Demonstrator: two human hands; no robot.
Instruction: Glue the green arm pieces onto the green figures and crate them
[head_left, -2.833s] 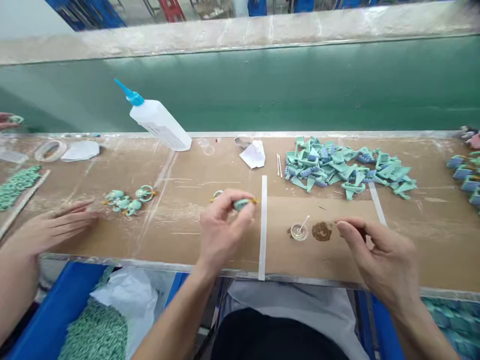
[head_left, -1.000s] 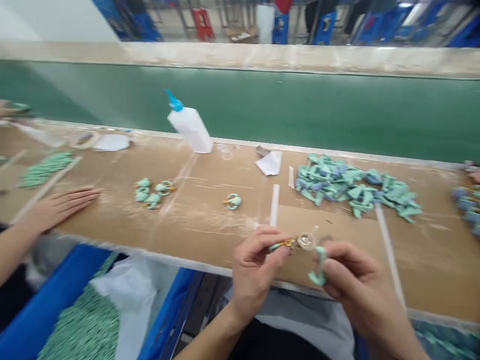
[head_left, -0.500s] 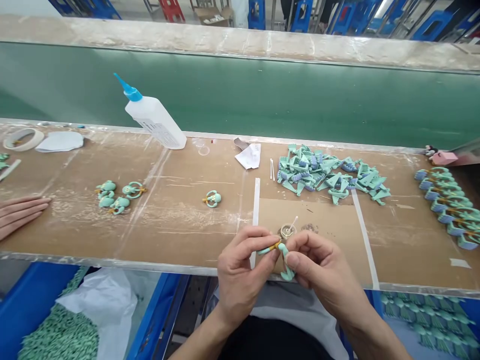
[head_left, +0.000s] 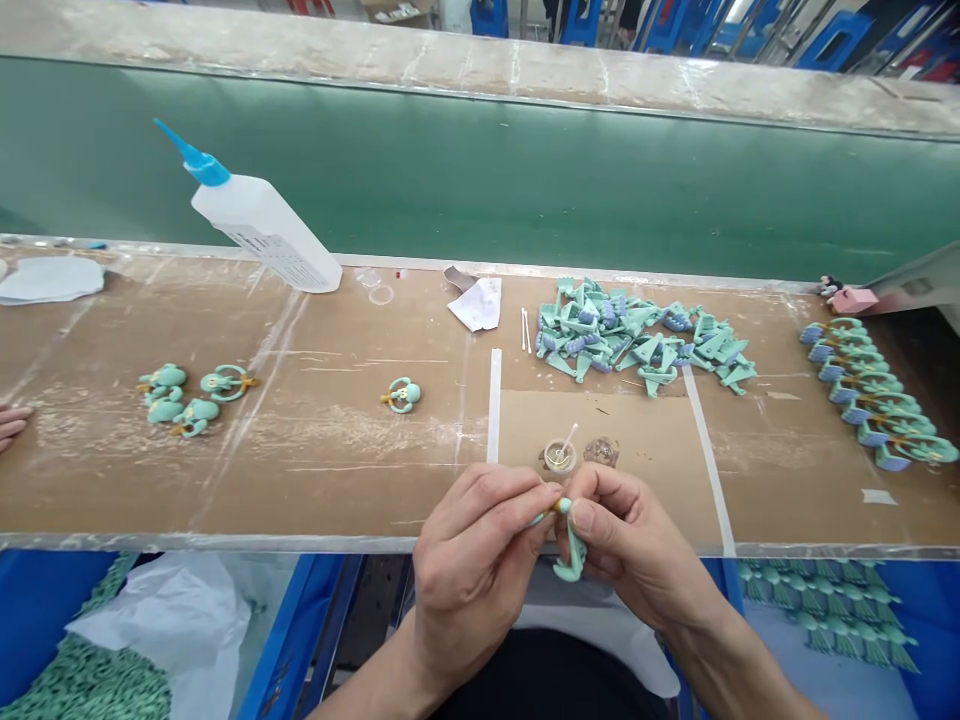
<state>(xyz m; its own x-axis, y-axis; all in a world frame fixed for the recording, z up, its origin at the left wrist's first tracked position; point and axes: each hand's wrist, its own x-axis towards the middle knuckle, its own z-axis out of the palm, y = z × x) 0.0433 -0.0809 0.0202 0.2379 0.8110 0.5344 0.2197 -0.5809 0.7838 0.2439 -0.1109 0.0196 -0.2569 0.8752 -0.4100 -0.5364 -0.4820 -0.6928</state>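
Observation:
At the table's front edge, my left hand (head_left: 484, 540) pinches one end of a small mint-green and orange plastic figure part (head_left: 574, 555). The thumb and forefinger of my right hand (head_left: 622, 530) close on the same part, whose curved green end hangs down between the hands. Fingers hide much of its orange portion. Just beyond my fingertips stands a small round pot (head_left: 559, 456) with a cotton swab (head_left: 571, 434) leaning in it. A brown smudge (head_left: 601, 452) lies beside the pot. One similar green figure part (head_left: 402, 395) rests on the table to the left.
A white bottle (head_left: 266, 230) with a blue nozzle leans at the back left. Several figure parts (head_left: 199, 417) lie left. A pile of green and purple pieces (head_left: 645, 335) lies back right; assembled figures (head_left: 874, 390) line up far right. Another person's fingers (head_left: 11, 425) show at the left edge.
The view has shifted, so the table items appear further left. My left fingers now cover more of the part, and its green end hangs more upright. The other person's hand shows less.

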